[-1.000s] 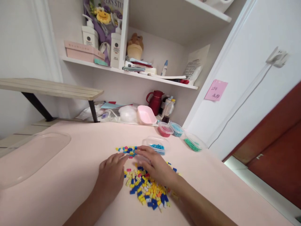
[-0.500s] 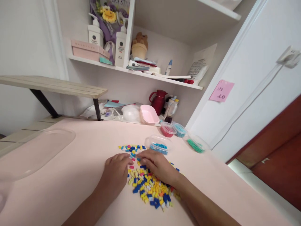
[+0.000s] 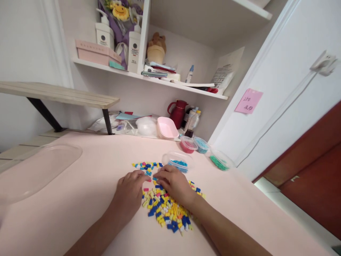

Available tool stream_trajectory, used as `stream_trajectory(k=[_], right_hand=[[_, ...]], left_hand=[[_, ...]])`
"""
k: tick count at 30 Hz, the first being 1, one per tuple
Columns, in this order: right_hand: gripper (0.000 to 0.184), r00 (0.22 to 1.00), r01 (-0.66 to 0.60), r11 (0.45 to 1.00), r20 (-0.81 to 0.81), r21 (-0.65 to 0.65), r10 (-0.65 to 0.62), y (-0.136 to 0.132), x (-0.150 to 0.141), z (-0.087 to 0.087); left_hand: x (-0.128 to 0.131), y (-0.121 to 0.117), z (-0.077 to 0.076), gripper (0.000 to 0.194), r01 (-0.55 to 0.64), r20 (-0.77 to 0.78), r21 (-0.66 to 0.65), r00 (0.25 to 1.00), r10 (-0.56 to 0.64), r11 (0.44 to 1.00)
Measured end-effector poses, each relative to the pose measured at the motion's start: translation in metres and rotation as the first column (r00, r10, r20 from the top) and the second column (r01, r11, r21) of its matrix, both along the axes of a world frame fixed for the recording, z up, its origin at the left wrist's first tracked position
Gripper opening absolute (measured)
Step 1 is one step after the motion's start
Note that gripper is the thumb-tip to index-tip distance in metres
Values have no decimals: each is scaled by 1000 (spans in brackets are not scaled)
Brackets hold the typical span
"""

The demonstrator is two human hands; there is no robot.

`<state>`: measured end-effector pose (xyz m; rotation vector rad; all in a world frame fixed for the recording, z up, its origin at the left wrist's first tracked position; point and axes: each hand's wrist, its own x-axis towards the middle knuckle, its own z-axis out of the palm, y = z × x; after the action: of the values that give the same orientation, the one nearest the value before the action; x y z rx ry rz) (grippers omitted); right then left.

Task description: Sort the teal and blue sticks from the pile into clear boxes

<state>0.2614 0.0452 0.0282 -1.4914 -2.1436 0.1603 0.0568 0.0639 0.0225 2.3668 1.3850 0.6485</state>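
Note:
A loose heap of small toy building bricks [image 3: 170, 209], mostly yellow and dark blue, lies on the pink tabletop. A smaller spread of mixed bricks [image 3: 147, 165] lies beyond it. My left hand [image 3: 129, 190] rests at the left of the heap, fingers bent and thumb reaching towards a few scattered bricks. Opposite it, my right hand [image 3: 176, 183] hovers low over the heap's far part. Its fingertips and thumb are apart, beside a small blue brick [image 3: 155, 178]. I see no brick held in either hand; the undersides of the fingers are hidden.
Just beyond my right hand stands a clear tub of blue bricks [image 3: 179, 164]. Tubs of red [image 3: 188, 145], light blue [image 3: 201, 145] and green pieces [image 3: 218, 163] sit further right. A clear plastic lid [image 3: 53, 167] lies left. A pink bowl [image 3: 167, 128] and red jug [image 3: 178, 113] stand behind.
My right hand has drawn back from the far spread, its fingers bending and thumb moving nearer the fingertips. My left fingers have curled more. The view shifted slightly.

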Motion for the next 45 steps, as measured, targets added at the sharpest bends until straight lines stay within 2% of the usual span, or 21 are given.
stream_trajectory(k=[6,10,14,21,27,33,40,45], right_hand=[[23,999,42,999,-24,-20,-42,-4,-4,4],[22,999,36,999,6,-16,-36,-4,-6,6],[20,998,41,999,37,13,-41,-4,-9,6],[24,996,85,996,-1,15,-85,-6,-8,11],[27,995,84,995,-63,45,-81,-10,-3,18],[24,999,-1,1000,53,20,0,-9,-3,7],[24,993,-43,999,106,-21,45,-12,-5,10],[19,998,-43,998,45,-38,44,-14,-13,12]], left_hand=[[-4,5,7,37,-41,238,-68,970,56,997],[-6,9,8,30,-126,445,-132,879,172,983],[-6,11,10,26,-159,532,-191,812,238,969],[-8,9,9,25,-150,546,-203,803,239,968],[-5,11,2,29,-136,427,-97,889,165,986],[-4,10,-4,34,-43,299,-13,953,45,999],[-5,9,-4,34,-46,286,-6,957,46,999],[-3,8,-3,32,-69,341,6,938,63,998]])
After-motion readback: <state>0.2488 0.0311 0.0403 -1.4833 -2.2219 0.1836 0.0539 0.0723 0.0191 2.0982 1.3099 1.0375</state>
